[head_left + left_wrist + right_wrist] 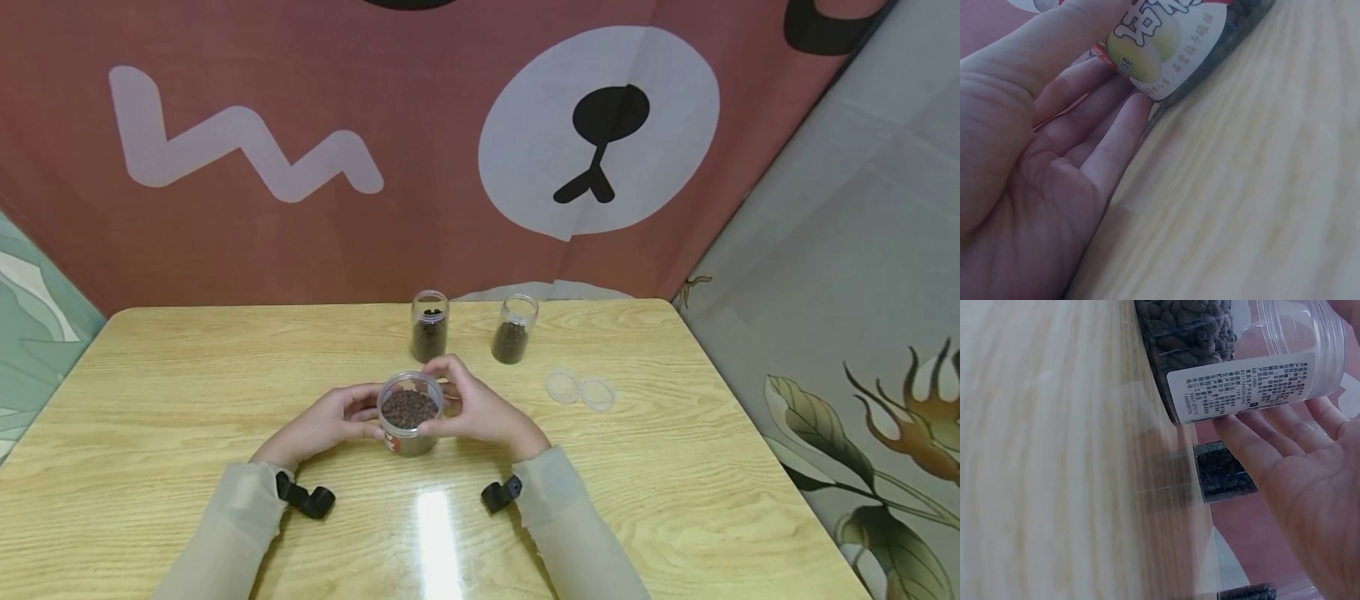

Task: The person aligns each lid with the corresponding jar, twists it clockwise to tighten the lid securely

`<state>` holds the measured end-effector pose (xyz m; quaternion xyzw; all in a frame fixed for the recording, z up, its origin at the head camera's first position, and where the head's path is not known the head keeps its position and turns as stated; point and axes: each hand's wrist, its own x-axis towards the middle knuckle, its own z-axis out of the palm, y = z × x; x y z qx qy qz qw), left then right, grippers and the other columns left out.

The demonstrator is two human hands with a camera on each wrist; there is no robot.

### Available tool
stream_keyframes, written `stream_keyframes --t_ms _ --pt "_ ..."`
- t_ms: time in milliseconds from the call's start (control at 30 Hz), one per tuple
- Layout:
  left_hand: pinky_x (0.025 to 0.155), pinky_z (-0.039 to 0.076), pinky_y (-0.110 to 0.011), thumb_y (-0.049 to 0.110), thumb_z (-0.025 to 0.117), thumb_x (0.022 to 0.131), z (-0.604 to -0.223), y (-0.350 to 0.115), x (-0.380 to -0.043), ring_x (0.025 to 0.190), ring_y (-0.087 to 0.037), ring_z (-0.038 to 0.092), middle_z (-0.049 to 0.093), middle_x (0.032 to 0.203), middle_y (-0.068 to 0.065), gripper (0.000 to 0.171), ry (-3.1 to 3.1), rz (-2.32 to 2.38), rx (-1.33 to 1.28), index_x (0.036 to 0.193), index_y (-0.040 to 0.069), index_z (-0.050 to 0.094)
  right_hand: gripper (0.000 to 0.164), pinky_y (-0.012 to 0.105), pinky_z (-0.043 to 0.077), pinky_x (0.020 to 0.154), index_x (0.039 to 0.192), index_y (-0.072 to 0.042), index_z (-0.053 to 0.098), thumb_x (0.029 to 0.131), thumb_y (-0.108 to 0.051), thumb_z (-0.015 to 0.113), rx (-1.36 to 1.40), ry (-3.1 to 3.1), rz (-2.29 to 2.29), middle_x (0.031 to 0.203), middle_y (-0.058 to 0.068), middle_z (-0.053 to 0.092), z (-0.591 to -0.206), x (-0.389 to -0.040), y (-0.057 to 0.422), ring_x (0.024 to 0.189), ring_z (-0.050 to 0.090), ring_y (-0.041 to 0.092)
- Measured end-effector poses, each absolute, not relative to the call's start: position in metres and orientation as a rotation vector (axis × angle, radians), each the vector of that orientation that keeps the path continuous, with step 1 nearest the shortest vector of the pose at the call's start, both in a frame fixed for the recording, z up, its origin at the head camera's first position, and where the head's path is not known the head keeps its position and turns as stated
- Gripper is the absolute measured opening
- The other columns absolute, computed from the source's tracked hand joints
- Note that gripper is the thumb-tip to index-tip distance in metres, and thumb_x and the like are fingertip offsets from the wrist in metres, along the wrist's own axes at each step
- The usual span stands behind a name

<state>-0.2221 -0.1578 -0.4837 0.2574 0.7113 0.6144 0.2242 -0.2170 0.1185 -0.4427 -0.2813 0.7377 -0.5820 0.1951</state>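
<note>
A clear open-topped jar [408, 445] of brown beans stands upright at the middle of the table, between both hands. My left hand [336, 423] holds its left side, thumb toward the front and fingers round behind. From the right, my right hand [480, 408] grips it near the rim, with the thumb in front and the fingers at the back. A printed fruit label [1166, 47] shows in the left wrist view. On the other side, a white text label [1241, 387] lies under dark, coffee-like beans [1188, 331].
Behind stand two narrower clear jars, the left jar [430, 337] and the right jar [510, 342], each partly filled with dark contents. Two clear round lids, one lid [562, 387] beside another lid [597, 394], lie at the right. A patterned cloth [420, 242] hangs behind the table's far edge.
</note>
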Motion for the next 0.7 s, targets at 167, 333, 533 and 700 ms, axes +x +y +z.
stream_keyframes --t_ms 167,333,533,700 --pt "0.104 0.048 -0.024 0.014 0.078 0.090 -0.4838 -0.1583 -0.2221 0.135 -0.044 0.046 0.041 0.151 -0.031 0.074 1.960 1.692 0.705 0.150 -0.010 0.039 0.076 0.034 0.047 0.108 0.145 -0.010 0.032 0.087 -0.002 0.079 -0.790 2.074 -1.628 0.146 0.017 0.050 -0.4430 -0.2168 0.1195 0.135 0.051 0.031" --pt "0.104 0.049 -0.025 0.015 0.077 0.091 -0.4833 -0.1590 -0.2218 0.135 -0.045 0.047 0.040 0.152 -0.031 0.075 1.953 1.689 0.698 0.150 -0.010 0.038 0.077 0.036 0.044 0.112 0.156 -0.015 0.030 0.092 -0.004 0.072 -0.868 2.039 -1.614 0.151 0.013 0.044 -0.4431 -0.2178 0.1228 0.137 0.049 0.031" --pt "0.104 0.049 -0.025 0.014 0.077 0.091 -0.4822 -0.1581 -0.2215 0.135 -0.046 0.046 0.040 0.152 -0.032 0.075 1.943 1.698 0.704 0.150 -0.011 0.038 0.070 0.036 0.047 0.110 0.156 -0.013 0.035 0.093 -0.005 0.066 -0.921 1.992 -1.611 0.155 0.009 0.040 -0.4444 -0.2196 0.1244 0.136 0.049 0.029" --pt "0.104 0.048 -0.025 0.012 0.077 0.091 -0.4826 -0.1582 -0.2218 0.135 -0.047 0.046 0.040 0.152 -0.032 0.074 1.943 1.700 0.707 0.149 -0.012 0.038 0.069 0.035 0.046 0.110 0.151 -0.014 0.037 0.092 -0.004 0.071 -0.902 2.019 -1.607 0.152 0.011 0.042 -0.4419 -0.2190 0.1234 0.137 0.049 0.030"
